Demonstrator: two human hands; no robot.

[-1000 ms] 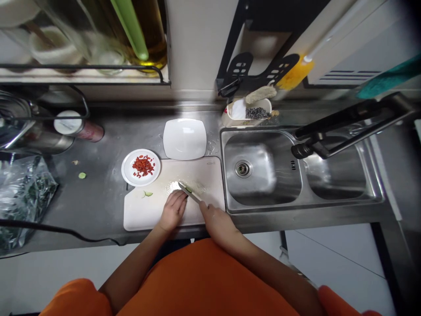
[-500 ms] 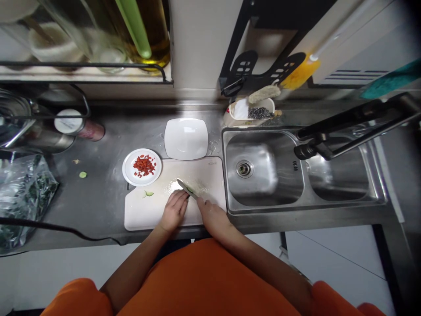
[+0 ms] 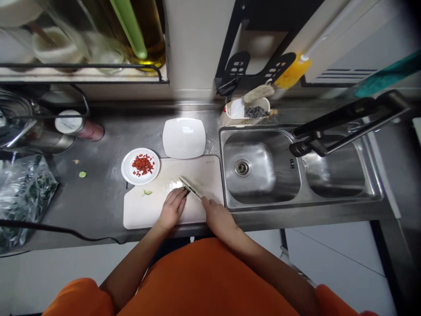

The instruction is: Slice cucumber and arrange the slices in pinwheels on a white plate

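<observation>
A small dark-green piece of vegetable (image 3: 187, 189) lies near the middle of a white rectangular plastic cutting board (image 3: 204, 171), mostly hidden by the left hand (image 3: 171, 208). The left fingers are bent down against it; whether they pinch it or only press it, I cannot tell. The right hand (image 3: 219, 217) has its fingers wrapped around the handle of a straight-bladed metal knife (image 3: 190, 184), whose blade slants just beside the left fingertips.

Slicing looks to be the step in hand; a further stroke would call for a steady piece and fingertips tucked clear of the edge.

Toward the board's left side lie pale-green slivers (image 3: 148, 192). At its far left corner is a round white dish (image 3: 126, 172) of small red dried berries (image 3: 142, 164); a squarish white plate (image 3: 184, 138) sits at the far edge. Beyond, on the grey metal worktop (image 3: 98, 193), lies a round green slice (image 3: 82, 174).
</observation>
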